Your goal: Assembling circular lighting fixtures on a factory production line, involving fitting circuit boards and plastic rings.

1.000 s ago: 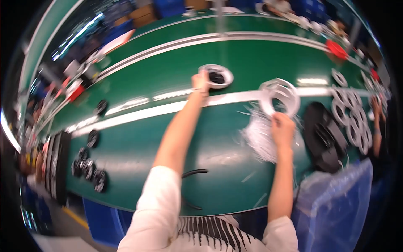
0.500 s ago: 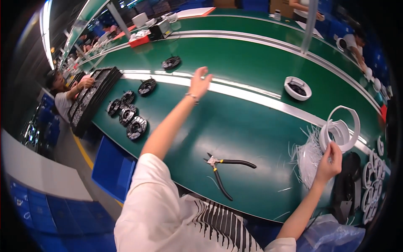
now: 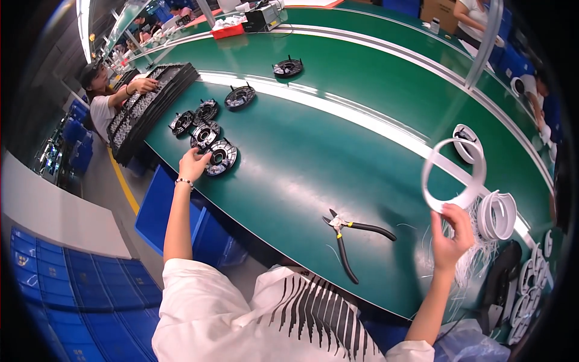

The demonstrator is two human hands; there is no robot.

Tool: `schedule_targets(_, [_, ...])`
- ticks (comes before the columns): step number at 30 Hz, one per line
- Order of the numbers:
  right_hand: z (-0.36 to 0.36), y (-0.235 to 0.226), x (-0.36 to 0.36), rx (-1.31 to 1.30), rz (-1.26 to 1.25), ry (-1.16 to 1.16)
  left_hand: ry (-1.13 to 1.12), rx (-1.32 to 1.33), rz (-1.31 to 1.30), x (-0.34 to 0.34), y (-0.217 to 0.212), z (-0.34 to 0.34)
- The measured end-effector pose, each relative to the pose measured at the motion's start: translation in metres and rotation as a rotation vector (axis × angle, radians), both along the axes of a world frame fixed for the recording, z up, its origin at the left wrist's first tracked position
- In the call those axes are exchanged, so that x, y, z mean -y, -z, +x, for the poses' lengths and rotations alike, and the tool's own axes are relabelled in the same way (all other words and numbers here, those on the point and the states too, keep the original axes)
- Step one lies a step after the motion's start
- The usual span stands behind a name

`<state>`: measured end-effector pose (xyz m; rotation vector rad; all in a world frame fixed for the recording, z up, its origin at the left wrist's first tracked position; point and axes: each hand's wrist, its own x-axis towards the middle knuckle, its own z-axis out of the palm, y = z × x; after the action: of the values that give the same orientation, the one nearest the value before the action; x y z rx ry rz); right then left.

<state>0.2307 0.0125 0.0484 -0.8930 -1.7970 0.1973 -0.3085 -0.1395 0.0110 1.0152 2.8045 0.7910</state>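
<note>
Head: near edge of green worktop (image 3: 289, 175) passes under left hand (image 3: 192, 166); open green surface between black round part (image 3: 229, 157) and pliers (image 3: 338, 224) | left fingers at that part's rim, closure cannot tell; right hand (image 3: 453, 238) raised, pinching white ring (image 3: 480, 166) upright | red tray (image 3: 228, 32) holds white pieces

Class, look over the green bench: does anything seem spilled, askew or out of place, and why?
The white strands look untidy: they lie in a loose, tangled heap beside the right hand, with stray ones on the bench. The pliers lie open.
</note>
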Motion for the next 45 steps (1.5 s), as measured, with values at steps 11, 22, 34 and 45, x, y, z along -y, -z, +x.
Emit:
schedule_targets(11, [-0.042,0.019,0.004,0.165,-0.352,-0.112,0.151,0.563,-0.209,-0.018,-0.034,0.061])
schedule_targets(22, [-0.049,0.008,-0.007,0.596,-0.147,0.090,0.474,0.748,0.142,-0.049,-0.024,0.071])
schedule_targets(34, [-0.056,0.023,-0.039,-0.406,-0.693,-0.117,0.705,1.349,0.775,-0.160,-0.014,0.263])
schedule_targets(45, [-0.054,0.033,-0.004,-0.402,-0.470,-0.200,0.908,1.268,0.464,-0.145,0.005,0.321])
